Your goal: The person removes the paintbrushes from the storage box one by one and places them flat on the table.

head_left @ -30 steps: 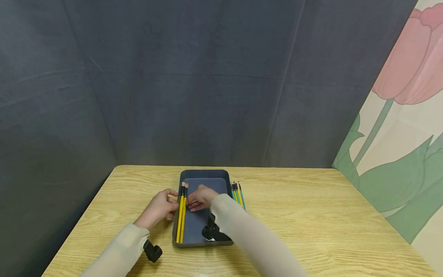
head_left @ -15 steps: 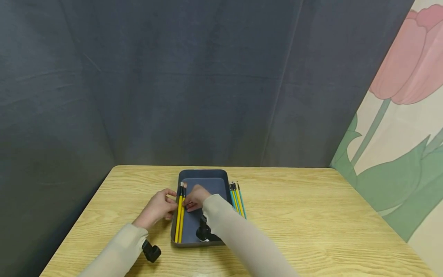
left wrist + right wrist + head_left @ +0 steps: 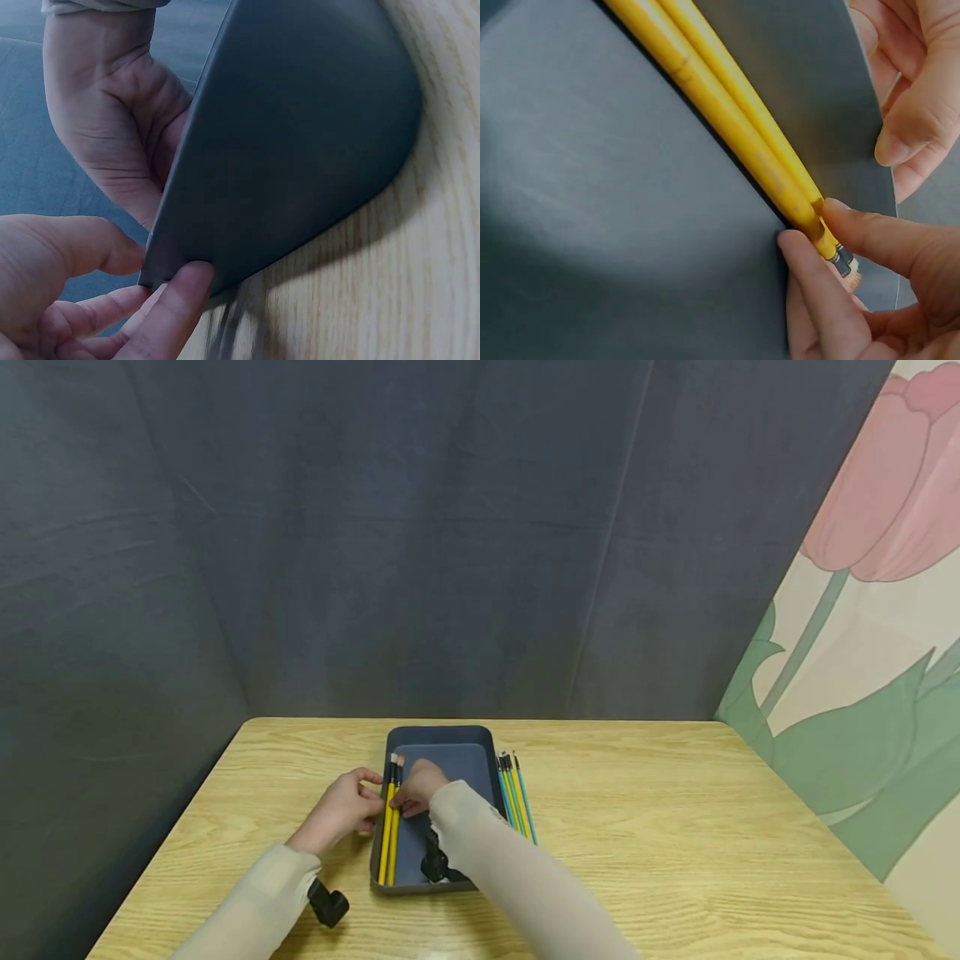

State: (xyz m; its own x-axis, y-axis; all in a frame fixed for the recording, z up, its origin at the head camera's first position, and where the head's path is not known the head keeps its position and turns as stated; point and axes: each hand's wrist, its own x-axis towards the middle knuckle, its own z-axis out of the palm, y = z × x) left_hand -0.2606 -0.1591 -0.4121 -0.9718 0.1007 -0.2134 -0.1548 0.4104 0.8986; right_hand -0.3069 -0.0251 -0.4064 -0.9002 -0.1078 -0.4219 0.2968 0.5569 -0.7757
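In the head view two long yellow paintbrushes [image 3: 393, 852] lie side by side along the left wall of a dark grey tray [image 3: 450, 755], bristles toward the back. My right hand [image 3: 420, 785] reaches into the tray and pinches both paintbrushes near their black ferrules. The right wrist view shows the thumb [image 3: 855, 229] on one side of the yellow handles [image 3: 720, 124] and the index finger [image 3: 814, 274] on the other. At the tray's left side, my left hand [image 3: 343, 806] holds the wall. One of its fingers [image 3: 184, 292] presses the outside, with the thumb at the rim.
Several thin teal and yellow paintbrushes [image 3: 519, 793] lie on the wooden table [image 3: 637, 827] just right of the tray. A dark cloth [image 3: 450, 568] hangs behind the table, and a wall with a painted tulip [image 3: 862, 493] stands to the right.
My right hand has moved left from beside the yellow paintbrushes and now pinches them. The left hand stays at the tray's wall. The head view has shifted slightly.
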